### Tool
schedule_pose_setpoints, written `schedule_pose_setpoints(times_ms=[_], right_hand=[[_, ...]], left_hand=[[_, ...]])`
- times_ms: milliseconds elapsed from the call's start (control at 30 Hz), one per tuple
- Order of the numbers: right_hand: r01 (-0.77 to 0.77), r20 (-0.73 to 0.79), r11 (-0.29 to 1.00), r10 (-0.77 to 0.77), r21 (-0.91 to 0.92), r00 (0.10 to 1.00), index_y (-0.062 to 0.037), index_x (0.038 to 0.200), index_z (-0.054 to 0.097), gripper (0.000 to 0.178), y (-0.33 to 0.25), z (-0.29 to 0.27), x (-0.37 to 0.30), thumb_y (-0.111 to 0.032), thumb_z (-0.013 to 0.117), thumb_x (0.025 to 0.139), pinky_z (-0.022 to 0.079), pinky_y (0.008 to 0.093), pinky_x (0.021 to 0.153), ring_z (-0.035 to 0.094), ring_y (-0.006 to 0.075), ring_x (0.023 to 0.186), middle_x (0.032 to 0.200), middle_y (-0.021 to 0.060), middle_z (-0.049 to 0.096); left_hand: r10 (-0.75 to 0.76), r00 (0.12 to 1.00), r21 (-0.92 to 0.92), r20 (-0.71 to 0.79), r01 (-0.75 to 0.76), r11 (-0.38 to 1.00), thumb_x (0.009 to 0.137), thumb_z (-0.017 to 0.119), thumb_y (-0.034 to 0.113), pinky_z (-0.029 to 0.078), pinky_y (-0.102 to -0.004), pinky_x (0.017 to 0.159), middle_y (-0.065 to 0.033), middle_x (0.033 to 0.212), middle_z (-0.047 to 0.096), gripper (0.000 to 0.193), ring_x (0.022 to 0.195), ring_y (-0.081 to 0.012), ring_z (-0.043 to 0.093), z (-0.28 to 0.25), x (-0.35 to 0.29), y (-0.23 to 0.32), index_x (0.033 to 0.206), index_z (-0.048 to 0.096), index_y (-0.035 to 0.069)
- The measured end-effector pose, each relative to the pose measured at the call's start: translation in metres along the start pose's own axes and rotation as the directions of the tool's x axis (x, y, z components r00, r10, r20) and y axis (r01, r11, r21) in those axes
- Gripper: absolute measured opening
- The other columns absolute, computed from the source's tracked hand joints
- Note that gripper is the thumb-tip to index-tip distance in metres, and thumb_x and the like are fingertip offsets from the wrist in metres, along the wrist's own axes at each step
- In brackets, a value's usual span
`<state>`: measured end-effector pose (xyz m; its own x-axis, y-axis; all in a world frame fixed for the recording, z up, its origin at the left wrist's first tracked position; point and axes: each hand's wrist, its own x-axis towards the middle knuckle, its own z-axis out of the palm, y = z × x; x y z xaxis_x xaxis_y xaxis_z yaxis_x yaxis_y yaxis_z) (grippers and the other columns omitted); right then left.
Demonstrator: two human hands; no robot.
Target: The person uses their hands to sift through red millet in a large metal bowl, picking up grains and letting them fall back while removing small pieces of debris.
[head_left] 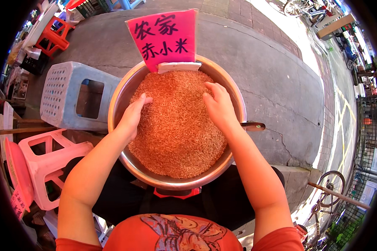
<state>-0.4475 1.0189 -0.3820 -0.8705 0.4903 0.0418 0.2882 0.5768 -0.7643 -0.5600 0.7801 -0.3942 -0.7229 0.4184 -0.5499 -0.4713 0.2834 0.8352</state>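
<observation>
A wide metal basin [178, 183] in front of me is heaped with reddish-brown rice grains [178, 125]. On the left side of the heap rests my left hand [133, 115], fingers stretched out and nothing in its grasp. My right hand [219, 103] lies against the right side of the heap, fingers slightly curved and apart, also holding nothing. The undersides of both hands are hidden. A bright pink sign [165, 37] with black handwriting stands in the grain at the far rim, beside a white strip [179, 67]. A brown handle [254, 126] juts out past the right rim.
A grey-blue plastic stool [58, 96] lies on its side left of the basin, with a pink stool [50, 154] nearer me. Farther off at left is a red stool [54, 37]. Paved ground [280, 92] stretches to the right, where a bicycle [331, 190] stands by a fence.
</observation>
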Motion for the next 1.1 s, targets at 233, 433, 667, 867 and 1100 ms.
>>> schedule_pose_setpoints(times_ms=[233,433,667,867,1100], right_hand=[[-0.262,0.075,0.960,0.269,-0.098,0.960,0.0014,0.117,0.056,0.041,0.029,0.021,-0.004,-0.026,0.053,0.087,0.040,0.0403,0.097,0.050,0.0367,0.116,0.120,0.0250,0.054],[-0.598,0.603,0.624,0.241,0.504,0.760,0.0036,0.118,0.055,0.037,-0.033,0.000,-0.012,-0.023,0.051,0.093,0.043,0.0292,0.085,0.056,0.0144,0.098,0.107,0.0083,0.062],[-0.219,0.350,0.904,0.084,0.368,0.933,0.0046,0.107,0.062,0.034,-0.035,-0.008,-0.006,-0.024,0.052,0.092,0.041,0.0330,0.091,0.057,0.0243,0.101,0.101,0.0147,0.064],[-0.189,0.059,0.982,0.190,-0.022,0.980,0.0014,0.119,0.055,0.044,0.044,0.020,0.004,-0.030,0.055,0.087,0.036,0.0421,0.100,0.047,0.0371,0.117,0.128,0.0206,0.049],[-0.674,0.545,0.474,0.398,0.566,0.738,0.0036,0.110,0.059,0.036,-0.019,0.005,-0.005,-0.027,0.055,0.091,0.046,0.0298,0.082,0.058,0.0149,0.094,0.103,0.0097,0.063]], left_hand=[[0.004,1.000,0.012,-0.002,-0.004,1.000,0.093,0.044,0.049,0.020,-0.0368,0.108,-0.0120,0.133,0.044,0.058,0.128,-0.0208,0.033,0.004,-0.004,0.005,0.120,0.056,-0.001],[-0.028,1.000,-0.041,0.012,0.028,0.999,0.094,0.044,0.048,0.020,-0.0354,0.108,-0.0121,0.133,0.044,0.057,0.127,-0.0207,0.033,0.000,-0.005,0.006,0.120,0.055,-0.001],[-0.005,1.000,-0.013,0.008,0.006,1.000,0.094,0.044,0.046,0.018,-0.0356,0.109,-0.0132,0.134,0.045,0.055,0.129,-0.0214,0.033,-0.001,0.001,-0.001,0.121,0.056,-0.001],[-0.022,1.000,-0.022,0.017,0.022,0.999,0.094,0.044,0.047,0.016,-0.0353,0.110,-0.0144,0.139,0.041,0.057,0.133,-0.0219,0.029,0.010,-0.007,0.009,0.123,0.053,-0.001],[0.024,0.999,-0.027,0.048,-0.022,0.999,0.094,0.049,0.039,0.024,-0.0317,0.107,-0.0109,0.130,0.049,0.052,0.126,-0.0193,0.038,0.005,-0.005,0.001,0.127,0.050,-0.001]])
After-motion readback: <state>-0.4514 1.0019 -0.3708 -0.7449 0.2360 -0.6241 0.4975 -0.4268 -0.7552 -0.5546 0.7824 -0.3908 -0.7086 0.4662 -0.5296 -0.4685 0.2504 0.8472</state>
